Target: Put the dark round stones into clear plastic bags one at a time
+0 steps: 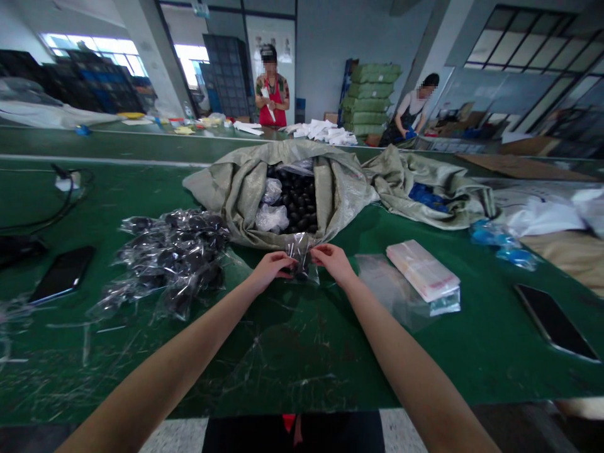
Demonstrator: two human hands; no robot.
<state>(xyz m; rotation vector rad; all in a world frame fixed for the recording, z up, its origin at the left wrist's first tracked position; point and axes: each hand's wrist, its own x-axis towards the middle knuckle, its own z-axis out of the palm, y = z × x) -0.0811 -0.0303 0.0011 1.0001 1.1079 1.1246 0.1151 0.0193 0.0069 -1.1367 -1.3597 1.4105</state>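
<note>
My left hand (271, 267) and my right hand (333, 261) both pinch a small clear plastic bag (302, 255) with a dark round item inside, held just above the green table (292, 352). Right behind it lies an open woven sack (245, 182) full of small black round pieces (299, 201) and crumpled clear bags. To the left of my hands sits a pile of filled clear bags (174, 258) with dark items in them. On the right lies a stack of flat empty clear bags (422, 270).
A phone (63, 274) lies at the left, another phone (554, 322) at the right. A second sack (434, 189) with blue items lies at the back right, loose blue items (503, 245) beside it. Two people work at a far table. A cable (51, 214) runs at the left.
</note>
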